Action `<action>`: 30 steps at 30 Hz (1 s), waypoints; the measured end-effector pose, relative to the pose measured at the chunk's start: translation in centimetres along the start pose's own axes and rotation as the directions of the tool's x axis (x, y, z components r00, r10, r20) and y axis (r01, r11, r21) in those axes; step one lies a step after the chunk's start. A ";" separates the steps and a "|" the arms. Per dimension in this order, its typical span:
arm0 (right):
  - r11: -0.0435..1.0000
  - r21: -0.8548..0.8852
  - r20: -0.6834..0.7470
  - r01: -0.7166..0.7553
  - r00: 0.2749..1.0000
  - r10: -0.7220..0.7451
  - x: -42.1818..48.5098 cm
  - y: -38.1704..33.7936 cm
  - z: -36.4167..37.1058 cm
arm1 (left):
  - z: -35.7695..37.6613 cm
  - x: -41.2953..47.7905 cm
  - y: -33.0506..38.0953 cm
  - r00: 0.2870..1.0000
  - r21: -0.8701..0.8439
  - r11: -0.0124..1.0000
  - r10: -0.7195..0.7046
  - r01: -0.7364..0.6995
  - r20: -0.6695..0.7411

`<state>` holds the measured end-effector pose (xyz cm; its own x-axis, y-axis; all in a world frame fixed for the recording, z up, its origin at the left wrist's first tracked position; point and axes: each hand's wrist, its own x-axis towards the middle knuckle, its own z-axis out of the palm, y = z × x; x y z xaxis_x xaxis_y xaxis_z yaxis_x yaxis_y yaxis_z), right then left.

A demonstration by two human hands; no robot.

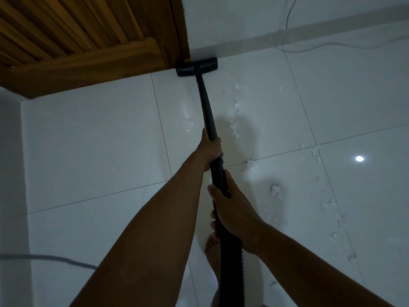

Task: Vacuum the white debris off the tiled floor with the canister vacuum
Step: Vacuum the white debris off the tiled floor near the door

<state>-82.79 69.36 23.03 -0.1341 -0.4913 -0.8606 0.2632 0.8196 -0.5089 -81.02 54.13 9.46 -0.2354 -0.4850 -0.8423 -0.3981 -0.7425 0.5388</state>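
A black vacuum wand (205, 103) runs away from me over the white tiled floor (99, 140). Its flat floor head (197, 66) lies against the foot of the wall beside the wooden door. My left hand (210, 149) grips the wand higher up. My right hand (234, 209) grips it lower, where the ribbed hose (231, 258) begins. Several tufts of white debris (234, 124) lie scattered to the right of the wand, more debris (276, 189) lies nearer me, and a faint patch (187, 114) lies to the left. The canister is out of view.
A slatted wooden door (73, 36) fills the upper left. A white wall with a grey skirting (309, 29) runs along the back, a thin cable (332, 44) trailing by it. Another cable (55, 259) lies at the lower left. My bare foot (212, 251) stands under the hose.
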 end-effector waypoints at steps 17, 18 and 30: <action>0.990 -0.093 0.045 -0.106 0.993 0.111 -5.8 8.6 -1.9 | 3.6 -8.5 -7.9 0.996 0.256 0.966 0.049 -0.030 -0.070; 0.990 -0.088 0.050 -0.112 0.992 0.116 -6.4 9.4 -2.1 | 3.9 -9.1 -8.7 0.996 0.251 0.968 0.048 -0.028 -0.072; 0.985 -0.159 0.129 -0.071 0.987 0.092 -16.3 20.9 -7.1 | 10.1 -16.8 -21.0 0.994 0.128 0.991 -0.019 0.033 -0.104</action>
<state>-81.89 96.55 26.26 0.0152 -0.4481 -0.8938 0.1168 0.8886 -0.4435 -77.70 82.55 12.16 -0.1341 -0.5161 -0.8460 -0.5158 -0.6926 0.5043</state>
